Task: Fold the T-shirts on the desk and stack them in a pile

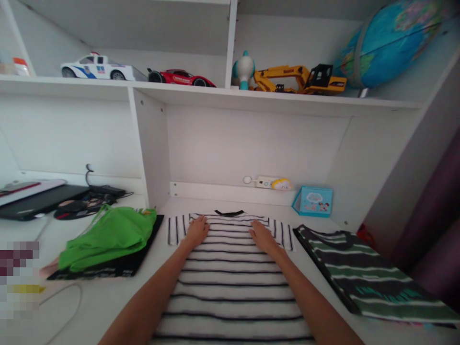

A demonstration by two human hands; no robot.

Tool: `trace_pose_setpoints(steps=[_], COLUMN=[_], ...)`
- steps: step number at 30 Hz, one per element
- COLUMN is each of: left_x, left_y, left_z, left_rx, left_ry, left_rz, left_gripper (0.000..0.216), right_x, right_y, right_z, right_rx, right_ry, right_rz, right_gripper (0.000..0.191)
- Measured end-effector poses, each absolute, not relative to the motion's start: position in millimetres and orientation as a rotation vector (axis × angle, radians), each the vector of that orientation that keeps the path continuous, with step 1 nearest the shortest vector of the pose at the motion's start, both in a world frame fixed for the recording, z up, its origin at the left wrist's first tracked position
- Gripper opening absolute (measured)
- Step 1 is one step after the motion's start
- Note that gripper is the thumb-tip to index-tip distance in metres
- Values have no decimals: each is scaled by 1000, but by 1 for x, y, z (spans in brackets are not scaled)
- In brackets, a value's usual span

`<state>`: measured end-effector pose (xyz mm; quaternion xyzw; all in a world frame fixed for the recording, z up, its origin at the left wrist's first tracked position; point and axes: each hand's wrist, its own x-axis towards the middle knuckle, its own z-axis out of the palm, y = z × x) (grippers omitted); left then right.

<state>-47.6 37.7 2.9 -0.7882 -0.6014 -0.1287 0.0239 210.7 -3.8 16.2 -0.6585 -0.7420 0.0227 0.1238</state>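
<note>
A white T-shirt with black stripes point(232, 282) lies spread out on the desk in front of me, its dark collar at the far end and short sleeves out to both sides. My left hand point(197, 231) rests flat near the left shoulder of the shirt, fingers stretched out. Near the right shoulder, my right hand point(262, 235) also lies on the cloth with its fingers extended. Neither hand grips the fabric. The lower end of the shirt runs out of view between my forearms.
Right of the shirt lies a folded green-and-dark striped garment point(373, 273). Leftward are a bright green garment point(111, 235) on black cloth, a laptop point(43, 201) and cables. A blue desk calendar point(316, 201) stands behind. Toy vehicles and a globe point(388, 48) occupy the shelf point(201, 93) above.
</note>
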Motion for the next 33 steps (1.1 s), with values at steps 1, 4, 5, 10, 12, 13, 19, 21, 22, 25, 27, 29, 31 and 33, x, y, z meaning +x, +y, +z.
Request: trace_pose_setpoints(steps=[1,4,5,10,12,13,19,21,22,25,27,29,31,33], left_x=[-49,-52,-52,-50,-50,-50,-51,-52,-52,-53,-53,-53,-52,-51], left_y=[38,41,42,49,50,50,49,50,51,53,54,54,54,54], left_z=[0,-7,-8,-14,-15,-15,-14,-15,-16,-18,-18,-18,-18,-16], left_rx=[-2434,-2415,-2412,-2349,-2303,-2284,-2295,-2306,-2309,-2309,-2308,-2306,-2312,-2323], left_ry=[-1866,-1887,-1897,-1981,-2013,-2032,-2067,-2067,-2069,-2069,-2053,-2044,-2047,-2058], left_rz=[-397,-376,-361,-287,-299,-303,-298,-303,-306,-317,-323,-326,-326,-324], left_gripper=[50,54,54,57,60,61,64,65,66,71,73,73,73,73], right_x=[208,201,199,188,187,187,187,183,179,168,165,169,180,195], right_y=[3,23,30,52,55,56,51,35,22,-36,-83,-126,-158,-177], right_z=[15,13,12,0,-6,-8,6,20,27,42,44,38,27,14], right_rx=[-1911,-1885,-1883,-1970,-2024,-2044,-2062,-2010,-1969,-1767,-1598,-1532,-1575,-1660], right_ry=[-2147,-2117,-2112,-2093,-2089,-2086,-2126,-2192,-2238,-2425,-2528,-2555,-2534,-2493], right_rz=[40,-14,-21,37,84,100,167,197,213,289,373,471,539,533], right_gripper=[36,34,34,43,49,52,59,61,63,65,65,65,64,62])
